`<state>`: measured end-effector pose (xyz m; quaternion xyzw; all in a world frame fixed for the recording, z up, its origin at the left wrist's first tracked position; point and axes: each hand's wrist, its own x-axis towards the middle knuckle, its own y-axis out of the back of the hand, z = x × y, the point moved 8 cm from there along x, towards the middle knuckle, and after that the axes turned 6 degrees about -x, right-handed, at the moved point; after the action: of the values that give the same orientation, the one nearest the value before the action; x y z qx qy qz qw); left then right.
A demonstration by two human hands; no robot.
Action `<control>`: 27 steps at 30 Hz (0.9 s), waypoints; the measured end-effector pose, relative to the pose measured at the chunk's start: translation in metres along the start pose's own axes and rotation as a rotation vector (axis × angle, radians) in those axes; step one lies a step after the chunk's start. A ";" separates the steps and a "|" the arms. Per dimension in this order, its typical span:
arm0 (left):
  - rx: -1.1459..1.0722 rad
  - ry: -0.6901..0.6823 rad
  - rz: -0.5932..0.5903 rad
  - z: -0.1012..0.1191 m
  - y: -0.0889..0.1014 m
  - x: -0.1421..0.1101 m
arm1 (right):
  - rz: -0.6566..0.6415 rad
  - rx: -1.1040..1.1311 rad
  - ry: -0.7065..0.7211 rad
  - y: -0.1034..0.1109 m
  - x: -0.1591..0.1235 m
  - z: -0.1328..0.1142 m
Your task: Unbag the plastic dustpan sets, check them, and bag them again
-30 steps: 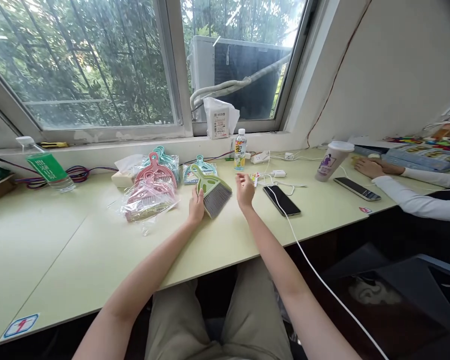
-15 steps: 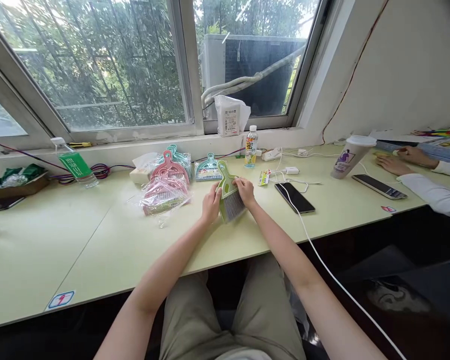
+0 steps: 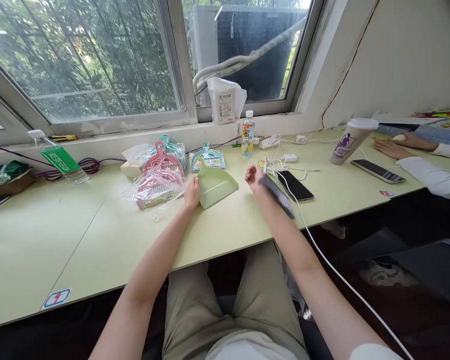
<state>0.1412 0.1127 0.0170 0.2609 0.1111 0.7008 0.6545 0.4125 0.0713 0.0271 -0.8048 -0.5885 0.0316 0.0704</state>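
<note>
My left hand [image 3: 192, 192] grips the left edge of a light green dustpan [image 3: 219, 186], its open pan turned up and to the right above the table. To the right, my right hand [image 3: 254, 178] is closed on a small hand brush, apart from the dustpan. The brush's grey bristles [image 3: 278, 195] stick out to the right past my wrist, smeared by motion; its handle is mostly hidden by the hand. Pink dustpan-and-brush sets [image 3: 161, 167] in clear plastic lie left of my left hand. Behind the dustpan rests a wrapped teal set [image 3: 209, 159].
A black phone [image 3: 295, 186] and a white cable [image 3: 315, 240] lie by the brush. Near the sill stand a drink bottle [image 3: 247, 134] and a green-labelled bottle [image 3: 60, 159]. A lidded cup [image 3: 350, 142] stands at right, near another person's hands [image 3: 393, 146].
The brush has come away from the dustpan and moved right in my right hand. My left hand has shifted left with the dustpan, whose inside now shows. The view has tilted slightly down.
</note>
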 end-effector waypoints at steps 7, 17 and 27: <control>0.149 0.013 -0.075 -0.002 -0.009 0.003 | -0.012 0.179 -0.275 -0.018 -0.003 0.030; 0.260 -0.091 -0.072 0.002 -0.010 -0.001 | -0.567 0.151 -0.206 -0.098 -0.121 -0.004; 0.248 -0.083 -0.113 0.003 -0.014 -0.004 | 0.260 -1.581 0.062 0.122 -0.086 -0.028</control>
<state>0.1548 0.1099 0.0116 0.3620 0.1842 0.6323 0.6597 0.5053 -0.0487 0.0337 -0.6789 -0.3360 -0.4093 -0.5087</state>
